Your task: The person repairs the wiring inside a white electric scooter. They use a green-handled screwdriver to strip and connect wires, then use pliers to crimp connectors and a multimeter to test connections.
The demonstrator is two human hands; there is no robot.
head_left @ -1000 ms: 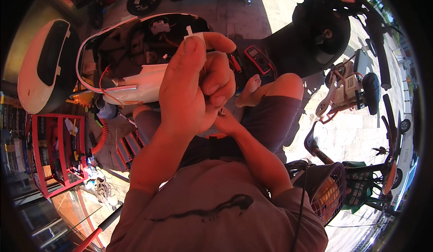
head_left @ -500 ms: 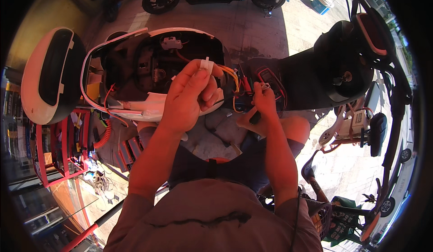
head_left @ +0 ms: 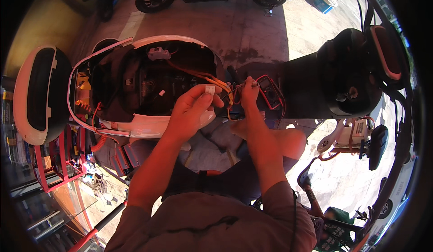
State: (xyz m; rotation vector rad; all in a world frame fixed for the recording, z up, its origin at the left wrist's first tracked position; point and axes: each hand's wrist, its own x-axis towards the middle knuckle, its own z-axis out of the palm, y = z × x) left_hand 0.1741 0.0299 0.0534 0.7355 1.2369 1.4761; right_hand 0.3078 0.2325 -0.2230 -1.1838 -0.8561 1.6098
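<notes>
holding: left hand (head_left: 191, 112) pinches a small white connector (head_left: 210, 89) over the open scooter body (head_left: 149, 85)
right hand (head_left: 249, 92): fingers closed on a probe beside the red multimeter (head_left: 271, 91)
wires: orange bundle (head_left: 203, 77) just behind the connector

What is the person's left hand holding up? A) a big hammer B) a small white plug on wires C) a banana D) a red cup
B: the left hand pinches a small white plug at its fingertips, with orange wires running back into the open scooter body; no hammer, cup or banana shows.
</notes>
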